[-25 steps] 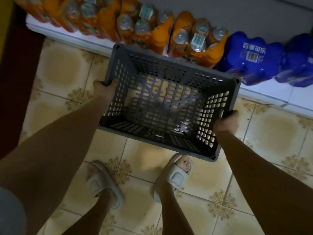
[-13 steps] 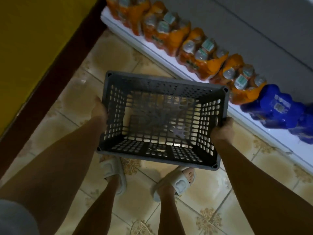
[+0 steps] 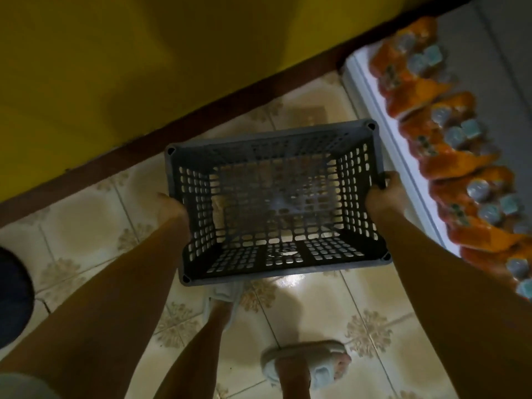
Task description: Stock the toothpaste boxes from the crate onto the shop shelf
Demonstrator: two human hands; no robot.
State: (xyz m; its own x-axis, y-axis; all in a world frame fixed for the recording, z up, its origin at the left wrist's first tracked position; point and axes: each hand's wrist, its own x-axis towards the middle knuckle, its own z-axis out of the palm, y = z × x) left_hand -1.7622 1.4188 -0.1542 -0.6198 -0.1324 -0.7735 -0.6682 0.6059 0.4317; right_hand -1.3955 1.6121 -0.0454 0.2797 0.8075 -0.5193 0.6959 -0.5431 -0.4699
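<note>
We grip the empty crate (image 3: 276,208) mid-frame, left hand (image 3: 169,205) and right hand (image 3: 383,191) curled on opposite rims. No toothpaste boxes show; we should carry it level, clear of the shelf (image 3: 383,133) at right.

Orange bottle packs (image 3: 449,133) line the low shelf (image 3: 383,133).

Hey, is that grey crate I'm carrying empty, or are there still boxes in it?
Empty. The crate shows only its bare perforated bottom, with floor tiles visible through the holes; no boxes lie inside.
</note>
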